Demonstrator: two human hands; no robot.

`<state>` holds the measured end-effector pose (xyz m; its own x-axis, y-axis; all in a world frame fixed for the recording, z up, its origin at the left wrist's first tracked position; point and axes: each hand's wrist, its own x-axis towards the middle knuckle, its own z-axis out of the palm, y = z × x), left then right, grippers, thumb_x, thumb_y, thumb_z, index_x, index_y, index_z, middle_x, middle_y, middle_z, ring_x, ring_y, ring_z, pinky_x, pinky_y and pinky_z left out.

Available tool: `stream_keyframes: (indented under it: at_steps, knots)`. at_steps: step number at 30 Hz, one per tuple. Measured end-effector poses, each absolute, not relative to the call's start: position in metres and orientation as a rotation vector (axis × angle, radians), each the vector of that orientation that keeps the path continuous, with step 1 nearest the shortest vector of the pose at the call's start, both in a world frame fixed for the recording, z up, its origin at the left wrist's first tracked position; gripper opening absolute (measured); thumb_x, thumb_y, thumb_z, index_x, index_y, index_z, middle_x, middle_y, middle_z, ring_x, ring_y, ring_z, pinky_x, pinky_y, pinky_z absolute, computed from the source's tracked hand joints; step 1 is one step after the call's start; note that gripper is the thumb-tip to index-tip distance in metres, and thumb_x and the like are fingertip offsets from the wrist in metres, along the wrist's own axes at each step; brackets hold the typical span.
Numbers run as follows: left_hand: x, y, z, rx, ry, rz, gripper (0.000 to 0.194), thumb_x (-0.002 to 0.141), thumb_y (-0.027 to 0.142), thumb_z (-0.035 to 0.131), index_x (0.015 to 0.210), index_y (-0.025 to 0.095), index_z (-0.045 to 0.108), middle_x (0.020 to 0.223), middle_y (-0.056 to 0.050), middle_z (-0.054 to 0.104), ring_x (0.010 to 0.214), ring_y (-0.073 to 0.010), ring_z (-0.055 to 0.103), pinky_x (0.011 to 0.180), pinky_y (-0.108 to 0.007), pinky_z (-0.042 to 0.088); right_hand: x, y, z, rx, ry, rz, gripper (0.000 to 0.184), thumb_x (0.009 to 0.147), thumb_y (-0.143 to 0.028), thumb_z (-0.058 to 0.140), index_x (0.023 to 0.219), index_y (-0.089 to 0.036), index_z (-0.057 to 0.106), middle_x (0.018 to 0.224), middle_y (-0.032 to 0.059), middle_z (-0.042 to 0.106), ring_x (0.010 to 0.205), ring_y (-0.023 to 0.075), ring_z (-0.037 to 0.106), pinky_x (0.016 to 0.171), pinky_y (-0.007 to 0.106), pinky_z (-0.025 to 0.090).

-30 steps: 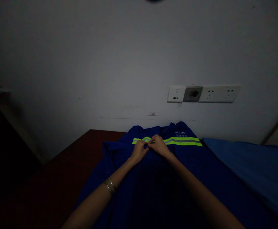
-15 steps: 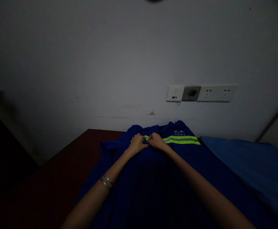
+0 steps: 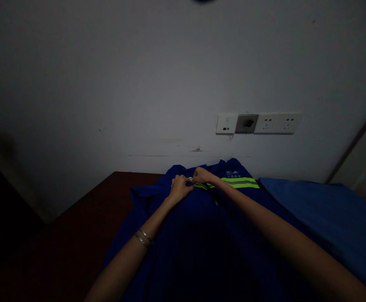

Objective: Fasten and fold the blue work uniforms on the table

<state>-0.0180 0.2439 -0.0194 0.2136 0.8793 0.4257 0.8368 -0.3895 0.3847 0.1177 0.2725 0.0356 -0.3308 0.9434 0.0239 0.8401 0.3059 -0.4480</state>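
A blue work jacket (image 3: 185, 218) lies spread before me, a yellow-green and grey reflective strip (image 3: 242, 183) running across its chest and white print above the strip. My left hand (image 3: 179, 188) is closed on the front of the jacket at the strip, its thumb and fingers pinching the cloth. Just to its right, my right hand (image 3: 201, 175) is closed at the same front edge, slightly higher. Its fingertips are partly hidden, so the exact bit it pinches is unclear. Two bracelets circle my left wrist.
The jacket rests on a dark red-brown table (image 3: 97, 201) against a grey wall (image 3: 138, 84). A lighter blue cloth (image 3: 315, 214) lies at the right. Sockets and a switch plate (image 3: 275, 123) are set in the wall above. The light is dim.
My right hand has moved up a little along the jacket front, its forearm swinging out to the right. My left hand has stayed nearly in place on the cloth. The view has shifted slightly.
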Motion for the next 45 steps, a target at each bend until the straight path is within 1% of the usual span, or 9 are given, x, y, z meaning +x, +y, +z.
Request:
stream_keyframes:
  at_steps: [6, 13, 19, 27, 31, 34, 38, 41, 45]
  knots:
    - [-0.018, 0.246, -0.023, 2.417, 1.694, 0.936, 0.023, 0.071, 0.03, 0.064, 0.089, 0.018, 0.07, 0.091, -0.006, 0.065, 0.092, -0.0248, 0.053, 0.082, -0.037, 0.038, 0.117, 0.277, 0.038, -1.613, -2.346, 0.498, 0.017, 0.058, -0.016, 0.06, 0.041, -0.014, 0.059, 0.038, -0.0016, 0.048, 0.048, 0.0107, 0.048, 0.045, 0.019, 0.031]
    - [-0.018, 0.246, -0.023, 2.402, 1.723, 0.9, 0.02, 0.07, 0.029, 0.064, 0.084, 0.017, 0.071, 0.088, -0.007, 0.066, 0.09, -0.0238, 0.054, 0.08, -0.034, 0.039, 0.114, 0.279, 0.037, -1.634, -2.38, 0.421, 0.014, 0.058, -0.016, 0.06, 0.044, -0.013, 0.061, 0.042, -0.0007, 0.051, 0.049, 0.0112, 0.05, 0.043, 0.019, 0.03]
    - [-0.018, 0.244, -0.02, 2.369, 1.756, 0.903, 0.017, 0.073, 0.029, 0.061, 0.078, 0.015, 0.071, 0.083, -0.008, 0.066, 0.089, -0.0234, 0.054, 0.078, -0.032, 0.04, 0.112, 0.279, 0.039, -1.679, -2.403, 0.335, 0.011, 0.061, -0.02, 0.061, 0.06, -0.012, 0.069, 0.056, 0.0036, 0.062, 0.056, 0.0138, 0.057, 0.045, 0.019, 0.034]
    - [-0.018, 0.244, -0.016, 2.323, 1.745, 0.882, 0.016, 0.072, 0.025, 0.062, 0.079, 0.014, 0.072, 0.084, -0.008, 0.068, 0.086, -0.0216, 0.056, 0.077, -0.03, 0.039, 0.11, 0.274, 0.045, -1.744, -2.463, 0.188, 0.027, 0.063, -0.035, 0.066, 0.08, -0.013, 0.07, 0.078, 0.0084, 0.068, 0.072, 0.0199, 0.063, 0.056, 0.023, 0.043]
    - [-0.02, 0.248, -0.017, 2.294, 1.677, 0.881, 0.015, 0.069, 0.022, 0.061, 0.076, 0.015, 0.073, 0.081, -0.007, 0.07, 0.078, -0.0193, 0.059, 0.072, -0.027, 0.04, 0.104, 0.258, 0.048, -1.664, -2.518, 0.021, 0.03, 0.068, -0.036, 0.064, 0.087, -0.012, 0.069, 0.103, 0.0151, 0.063, 0.095, 0.0275, 0.057, 0.073, 0.032, 0.045]
    - [-0.023, 0.252, -0.019, 2.218, 1.616, 0.908, 0.016, 0.067, 0.022, 0.062, 0.076, 0.015, 0.073, 0.079, -0.005, 0.07, 0.076, -0.0186, 0.06, 0.067, -0.024, 0.04, 0.1, 0.247, 0.047, -1.451, -2.629, -0.314, 0.025, 0.075, -0.028, 0.057, 0.092, -0.011, 0.067, 0.113, 0.0172, 0.055, 0.106, 0.0304, 0.048, 0.083, 0.039, 0.04]
    - [-0.03, 0.259, -0.022, 2.1, 1.542, 0.945, 0.017, 0.066, 0.024, 0.062, 0.072, 0.012, 0.073, 0.069, -0.003, 0.069, 0.07, -0.0176, 0.059, 0.061, -0.023, 0.038, 0.104, 0.238, 0.04, -1.099, -2.718, -0.752, 0.02, 0.08, -0.021, 0.052, 0.09, -0.01, 0.066, 0.108, 0.0167, 0.054, 0.101, 0.0292, 0.045, 0.08, 0.04, 0.039]
    - [-0.035, 0.265, -0.026, 1.985, 1.447, 0.952, 0.022, 0.065, 0.029, 0.064, 0.072, 0.01, 0.073, 0.06, -0.001, 0.065, 0.061, -0.0149, 0.055, 0.055, -0.022, 0.036, 0.114, 0.237, 0.034, -0.957, -2.692, -0.834, 0.021, 0.085, -0.019, 0.045, 0.091, -0.01, 0.064, 0.103, 0.0148, 0.054, 0.098, 0.0265, 0.044, 0.077, 0.037, 0.037]
    - [-0.04, 0.27, -0.029, 1.864, 1.335, 0.957, 0.029, 0.06, 0.034, 0.068, 0.073, 0.009, 0.073, 0.059, -0.001, 0.064, 0.056, -0.0129, 0.051, 0.054, -0.023, 0.035, 0.126, 0.237, 0.02, -0.886, -2.632, -0.807, 0.019, 0.087, -0.019, 0.045, 0.093, -0.009, 0.061, 0.1, 0.0119, 0.053, 0.094, 0.0229, 0.043, 0.075, 0.034, 0.037]
